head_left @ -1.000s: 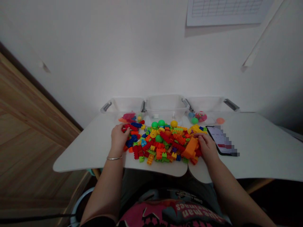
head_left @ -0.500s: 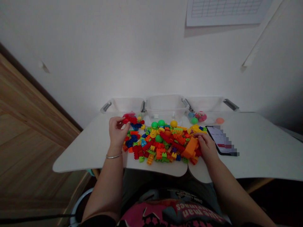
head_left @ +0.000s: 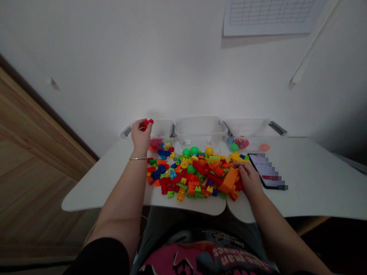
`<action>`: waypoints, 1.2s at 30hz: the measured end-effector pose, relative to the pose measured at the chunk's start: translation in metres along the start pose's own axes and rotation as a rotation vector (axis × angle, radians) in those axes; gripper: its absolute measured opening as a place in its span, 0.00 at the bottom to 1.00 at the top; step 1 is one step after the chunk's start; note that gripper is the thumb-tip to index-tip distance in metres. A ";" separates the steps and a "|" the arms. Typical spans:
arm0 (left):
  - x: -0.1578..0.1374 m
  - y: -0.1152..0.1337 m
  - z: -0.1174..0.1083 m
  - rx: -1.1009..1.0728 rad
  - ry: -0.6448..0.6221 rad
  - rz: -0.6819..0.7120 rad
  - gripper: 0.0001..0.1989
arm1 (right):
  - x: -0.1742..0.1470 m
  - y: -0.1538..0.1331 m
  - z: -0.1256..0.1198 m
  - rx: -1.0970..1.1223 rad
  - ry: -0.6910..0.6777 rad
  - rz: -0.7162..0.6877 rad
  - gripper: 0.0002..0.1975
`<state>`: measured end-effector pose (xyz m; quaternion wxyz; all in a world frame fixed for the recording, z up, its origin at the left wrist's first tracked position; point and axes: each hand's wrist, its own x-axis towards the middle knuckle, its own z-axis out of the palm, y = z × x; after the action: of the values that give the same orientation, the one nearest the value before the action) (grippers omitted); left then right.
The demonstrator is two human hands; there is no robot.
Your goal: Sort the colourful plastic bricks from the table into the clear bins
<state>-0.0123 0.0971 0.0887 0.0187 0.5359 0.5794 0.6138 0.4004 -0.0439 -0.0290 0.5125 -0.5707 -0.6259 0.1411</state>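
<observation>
Lifted up and away from the left edge of the pile, the left hand [head_left: 141, 135] has carried a red toy brick [head_left: 146, 124] farther back since half a second ago and now holds it over the left clear plastic bin [head_left: 162, 128]. Its thumb and fingers are closed in a pinch on the brick, which pokes out past their tips, close to the wall [head_left: 137, 68]; whether any of it is below the bin's rim, I cannot tell. A thin bracelet [head_left: 138, 158] circles the wrist.

Meanwhile the right hand [head_left: 249, 179] has stayed at the right end of the toy brick pile [head_left: 187, 179], its fingers curled against the upper right of a large orange block [head_left: 230, 180]. Whether they grip it or merely rest there is unclear.

Bricks in many colours spread across the white bench [head_left: 309, 172], with two green balls [head_left: 194, 150] and a yellow ball [head_left: 209, 151] along the pile's back edge. Behind them the middle bin [head_left: 201, 124] stands between the left one and the right bin [head_left: 249, 126], where a pink ball [head_left: 241, 142] and an orange ball [head_left: 265, 147] show through the clear front. Just beside the right hand lies a smartphone [head_left: 262, 168].
</observation>
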 end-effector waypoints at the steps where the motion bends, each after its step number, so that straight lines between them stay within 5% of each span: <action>1: 0.003 -0.001 0.002 0.057 -0.048 -0.011 0.16 | 0.000 0.000 0.000 0.000 0.001 0.002 0.14; 9: -0.001 0.021 0.011 0.712 -0.479 -0.135 0.20 | 0.000 -0.004 -0.001 0.000 0.002 -0.011 0.14; 16: -0.007 0.029 0.016 0.949 -0.483 -0.042 0.24 | 0.000 -0.003 -0.001 0.006 0.008 0.014 0.14; 22: -0.013 0.029 0.011 0.925 -0.498 0.025 0.23 | 0.000 -0.001 -0.001 -0.013 0.007 0.009 0.14; 30: -0.034 0.011 -0.005 0.438 -0.218 0.385 0.22 | -0.001 0.000 0.000 0.011 0.012 0.009 0.13; 36: -0.065 0.018 -0.026 0.501 -0.290 0.468 0.17 | -0.001 0.002 -0.001 0.000 0.006 -0.008 0.13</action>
<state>0.0088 0.0314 0.0671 -0.1721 0.7232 0.5649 0.3581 0.4019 -0.0442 -0.0302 0.5150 -0.5686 -0.6265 0.1376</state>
